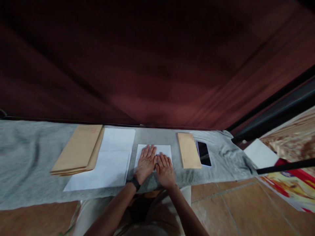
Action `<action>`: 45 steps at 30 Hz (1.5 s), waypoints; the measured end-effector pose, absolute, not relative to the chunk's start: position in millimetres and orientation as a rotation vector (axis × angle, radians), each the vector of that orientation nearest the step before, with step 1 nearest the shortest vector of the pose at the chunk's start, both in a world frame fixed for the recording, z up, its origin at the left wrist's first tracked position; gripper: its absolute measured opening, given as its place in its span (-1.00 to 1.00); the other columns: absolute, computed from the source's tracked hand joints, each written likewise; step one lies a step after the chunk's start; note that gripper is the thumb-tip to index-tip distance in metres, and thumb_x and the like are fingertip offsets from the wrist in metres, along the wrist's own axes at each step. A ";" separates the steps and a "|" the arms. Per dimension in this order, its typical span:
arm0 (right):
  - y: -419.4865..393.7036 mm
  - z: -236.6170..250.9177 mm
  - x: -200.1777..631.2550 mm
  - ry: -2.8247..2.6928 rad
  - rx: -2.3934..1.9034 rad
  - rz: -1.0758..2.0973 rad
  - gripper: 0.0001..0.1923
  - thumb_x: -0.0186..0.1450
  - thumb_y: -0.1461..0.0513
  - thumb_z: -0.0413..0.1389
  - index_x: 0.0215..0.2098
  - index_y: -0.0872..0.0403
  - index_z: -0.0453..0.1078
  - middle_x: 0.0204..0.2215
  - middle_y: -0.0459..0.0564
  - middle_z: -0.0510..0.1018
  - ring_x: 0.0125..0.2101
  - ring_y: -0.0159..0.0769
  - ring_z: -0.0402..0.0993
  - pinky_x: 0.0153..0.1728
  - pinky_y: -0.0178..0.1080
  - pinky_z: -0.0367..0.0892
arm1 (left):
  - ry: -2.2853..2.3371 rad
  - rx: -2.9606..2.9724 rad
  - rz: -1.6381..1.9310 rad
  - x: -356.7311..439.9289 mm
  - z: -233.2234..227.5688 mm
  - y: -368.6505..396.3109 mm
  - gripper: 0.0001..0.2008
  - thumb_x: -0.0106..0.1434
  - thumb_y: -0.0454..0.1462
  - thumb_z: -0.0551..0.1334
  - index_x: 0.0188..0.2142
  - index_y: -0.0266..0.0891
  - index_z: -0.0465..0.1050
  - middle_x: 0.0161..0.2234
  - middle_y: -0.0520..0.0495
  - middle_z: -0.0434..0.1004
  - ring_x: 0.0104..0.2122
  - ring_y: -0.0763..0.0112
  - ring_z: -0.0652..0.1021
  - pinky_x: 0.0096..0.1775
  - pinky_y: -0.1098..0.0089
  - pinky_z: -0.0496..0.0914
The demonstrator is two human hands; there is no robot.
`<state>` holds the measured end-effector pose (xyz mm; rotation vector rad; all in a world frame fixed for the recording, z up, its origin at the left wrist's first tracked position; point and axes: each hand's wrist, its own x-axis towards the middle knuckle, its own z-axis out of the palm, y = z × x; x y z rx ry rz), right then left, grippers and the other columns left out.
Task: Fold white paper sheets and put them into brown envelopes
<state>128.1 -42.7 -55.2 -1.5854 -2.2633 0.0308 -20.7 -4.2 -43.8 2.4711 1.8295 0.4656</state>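
Note:
A small white sheet of paper [162, 149], possibly folded, lies on the grey cloth in front of me. My left hand [145, 164] rests flat on its left half, fingers stretched out and pointing away from me. Beside it, my right hand [165, 170] also lies flat, on the paper's right half, with its fingers slightly spread. The two hands touch or nearly touch at the thumbs. Both palms cover the near part of the paper. To the left are larger white sheets [114, 154], partly under a stack of brown envelopes [76, 149].
Right of my hands lie a small brown envelope [189, 150] and a phone [204, 153] with a dark screen. The grey cloth [226, 157] spans a narrow surface against a dark red fabric wall [152, 82]. A white sheet [261, 154] and a red-yellow package [292, 186] sit far right.

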 end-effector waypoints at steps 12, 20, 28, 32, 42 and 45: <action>-48.5 -51.7 135.5 -2.284 -1.574 0.068 -0.49 0.51 0.24 -0.12 0.40 0.07 0.16 0.38 0.03 0.22 0.38 -0.15 0.09 0.37 0.02 0.02 | 1.702 2.689 0.494 -32.3 -45.6 -70.6 -0.51 0.45 -0.20 0.00 0.33 -0.16 0.24 0.38 -0.01 0.22 0.39 0.15 0.16 0.36 -0.02 0.07; -47.4 -46.1 145.6 -2.286 -1.421 0.207 -0.52 0.52 0.26 -0.16 0.34 0.13 0.26 0.33 0.06 0.32 0.33 -0.19 0.20 0.35 0.00 0.11 | 1.667 2.749 0.504 -35.6 -36.1 -106.4 -0.48 0.44 -0.13 0.04 0.34 -0.11 0.23 0.38 0.01 0.22 0.39 0.13 0.17 0.37 -0.02 0.06; -36.9 -37.8 135.1 -2.418 -1.343 0.253 -0.55 0.53 0.20 -0.11 0.34 0.08 0.27 0.32 0.02 0.33 0.33 -0.22 0.20 0.36 -0.01 0.10 | 1.665 2.706 0.519 -33.8 -27.3 -107.5 -0.52 0.45 -0.09 0.03 0.27 -0.16 0.35 0.30 -0.02 0.37 0.36 0.12 0.23 0.35 -0.01 0.11; -20.5 -37.9 134.7 -2.432 -1.360 0.221 -0.54 0.53 0.22 -0.12 0.35 0.08 0.24 0.34 0.02 0.31 0.34 -0.20 0.18 0.36 -0.01 0.08 | 1.665 2.741 0.526 -35.6 -29.7 -107.7 -0.49 0.44 -0.07 0.03 0.32 -0.13 0.28 0.34 0.01 0.30 0.38 0.13 0.21 0.35 -0.01 0.09; 20.1 -43.9 129.9 -2.411 -1.405 0.141 -0.54 0.52 0.21 -0.09 0.35 0.06 0.24 0.35 0.05 0.28 0.34 -0.18 0.19 0.34 -0.01 0.10 | 1.703 2.750 0.514 -34.9 -32.8 -107.6 -0.48 0.44 -0.05 0.03 0.34 -0.05 0.24 0.38 0.06 0.19 0.38 0.13 0.19 0.36 0.01 0.05; 16.1 -43.8 130.9 -2.398 -1.414 0.144 -0.54 0.53 0.20 -0.11 0.35 0.07 0.24 0.35 0.07 0.28 0.35 -0.17 0.16 0.35 -0.01 0.07 | 1.708 2.755 0.512 -34.7 -30.6 -107.9 -0.49 0.44 -0.05 0.04 0.32 -0.06 0.27 0.38 0.07 0.19 0.37 0.13 0.21 0.36 0.02 0.04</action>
